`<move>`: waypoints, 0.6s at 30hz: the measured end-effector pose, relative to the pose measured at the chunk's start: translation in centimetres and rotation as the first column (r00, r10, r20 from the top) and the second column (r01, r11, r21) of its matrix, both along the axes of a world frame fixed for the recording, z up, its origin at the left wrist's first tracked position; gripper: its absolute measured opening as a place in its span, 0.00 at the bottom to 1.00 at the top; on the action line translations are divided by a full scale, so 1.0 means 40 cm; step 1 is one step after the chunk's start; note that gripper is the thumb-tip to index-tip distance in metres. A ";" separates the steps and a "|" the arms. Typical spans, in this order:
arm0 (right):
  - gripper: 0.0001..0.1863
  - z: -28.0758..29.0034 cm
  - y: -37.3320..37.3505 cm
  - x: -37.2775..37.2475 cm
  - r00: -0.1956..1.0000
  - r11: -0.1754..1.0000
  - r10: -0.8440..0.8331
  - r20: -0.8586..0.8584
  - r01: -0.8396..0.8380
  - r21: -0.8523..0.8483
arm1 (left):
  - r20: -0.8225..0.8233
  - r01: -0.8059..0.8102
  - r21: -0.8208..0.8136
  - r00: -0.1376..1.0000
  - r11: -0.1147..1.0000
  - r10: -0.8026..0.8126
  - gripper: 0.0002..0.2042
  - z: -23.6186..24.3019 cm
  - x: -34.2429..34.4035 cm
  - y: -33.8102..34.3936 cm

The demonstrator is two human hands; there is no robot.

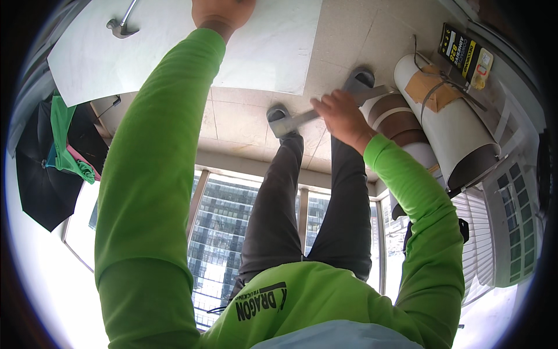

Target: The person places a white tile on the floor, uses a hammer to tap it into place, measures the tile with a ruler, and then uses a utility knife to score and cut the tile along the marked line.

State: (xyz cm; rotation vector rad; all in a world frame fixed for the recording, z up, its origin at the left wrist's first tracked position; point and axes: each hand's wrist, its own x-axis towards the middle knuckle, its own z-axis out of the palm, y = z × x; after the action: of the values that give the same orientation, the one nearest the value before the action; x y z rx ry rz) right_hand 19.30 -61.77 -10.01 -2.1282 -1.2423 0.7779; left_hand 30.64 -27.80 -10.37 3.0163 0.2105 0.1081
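My right hand (346, 119) is closed around a long flat grey strip (299, 119), blurred by motion. It is held above the floor, in front of my feet, and I cannot make out its exact kind. At the upper edge, my left hand (224, 11) is over a large white sheet (261, 58). Its fingers are cut off or hidden, so their pose does not show. A claw hammer (121, 28) lies on the sheet, left of my left hand.
A black umbrella (43, 168) with a green cloth (65, 134) is at the left. On the right are a large white roll (447, 122), a brown-banded roll (395, 119) and a black-yellow package (459, 52). My slippered feet stand on the tiled floor (232, 119).
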 end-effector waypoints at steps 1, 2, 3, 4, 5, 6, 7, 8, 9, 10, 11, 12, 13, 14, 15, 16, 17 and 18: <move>0.19 -0.012 -0.008 0.000 0.996 0.996 -0.073 -0.058 0.076 0.041 | -0.002 -0.003 0.002 1.000 1.000 0.003 0.32 0.000 -0.001 0.003; 0.19 -0.021 -0.008 0.005 0.982 0.985 -0.145 -0.119 0.154 0.077 | 0.002 0.000 0.007 1.000 1.000 0.000 0.32 0.002 0.002 0.006; 0.16 -0.015 0.011 0.044 0.969 0.966 -0.238 -0.062 0.243 0.089 | 0.002 0.001 0.009 1.000 1.000 -0.001 0.32 0.003 0.002 0.008; 0.14 -0.020 0.033 0.100 0.944 0.938 -0.330 -0.006 0.329 0.106 | 0.002 0.001 0.013 1.000 1.000 -0.001 0.32 0.005 0.000 0.010; 0.12 -0.035 0.059 0.156 0.902 0.891 -0.431 -0.012 0.428 0.151 | -0.006 0.001 0.023 1.000 1.000 -0.001 0.32 0.002 -0.001 0.007; 0.11 -0.056 0.085 0.225 0.849 0.831 -0.528 -0.016 0.520 0.197 | -0.007 0.001 0.031 1.000 1.000 -0.001 0.32 -0.001 0.004 0.006; 0.10 -0.080 0.109 0.299 0.845 0.834 -0.534 0.012 0.525 0.171 | -0.011 0.002 0.045 1.000 0.999 -0.001 0.32 -0.003 0.005 0.009; 0.12 -0.103 0.130 0.370 0.841 0.836 -0.540 0.037 0.530 0.141 | -0.007 0.008 0.049 1.000 0.999 -0.007 0.32 -0.004 0.005 0.011; 0.12 -0.119 0.160 0.439 0.819 0.794 -0.574 0.020 0.550 0.258 | -0.004 0.014 0.050 1.000 0.999 -0.014 0.32 -0.004 0.006 0.011; 0.13 -0.143 0.181 0.479 0.799 0.746 -0.602 0.005 0.560 0.360 | -0.003 0.015 0.040 1.000 0.999 -0.015 0.32 -0.016 0.002 0.005; 0.14 -0.165 0.186 0.492 0.805 0.758 -0.593 -0.024 0.568 0.322 | -0.006 0.010 0.033 1.000 0.999 -0.010 0.32 -0.016 0.004 0.000; 0.15 -0.177 0.191 0.503 0.809 0.768 -0.585 -0.052 0.574 0.284 | -0.008 0.005 0.026 1.000 1.000 -0.005 0.32 -0.012 0.007 -0.004; 0.16 -0.185 0.185 0.508 0.812 0.779 -0.578 -0.079 0.578 0.244 | -0.009 0.001 0.017 1.000 1.000 -0.001 0.32 -0.011 0.010 -0.011; 0.14 -0.190 0.181 0.475 0.832 0.800 -0.553 -0.047 0.546 0.251 | -0.014 -0.005 0.014 1.000 1.000 0.005 0.32 -0.008 0.007 -0.007; 0.12 -0.191 0.164 0.410 0.850 0.820 -0.527 -0.012 0.512 0.255 | -0.018 -0.011 0.009 1.000 1.000 0.011 0.32 -0.005 0.004 -0.004; 0.10 -0.180 0.144 0.347 0.866 0.841 -0.499 0.027 0.476 0.258 | -0.017 -0.017 0.002 1.000 1.000 0.017 0.32 -0.003 0.006 -0.002; 0.09 -0.123 0.143 0.265 0.905 0.890 -0.425 -0.012 0.420 0.178 | -0.021 -0.022 0.027 1.000 0.999 0.023 0.32 0.005 -0.006 0.019; 0.11 -0.078 0.123 0.197 0.934 0.930 -0.355 -0.042 0.357 0.083 | -0.017 -0.023 0.031 1.000 0.999 0.023 0.32 0.006 -0.006 0.017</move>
State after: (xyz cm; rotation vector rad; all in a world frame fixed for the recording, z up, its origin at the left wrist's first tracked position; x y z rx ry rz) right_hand 27.17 -56.85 -13.15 -2.1751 -0.8227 0.5767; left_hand 30.41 -27.11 -10.12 3.0469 0.2472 0.0876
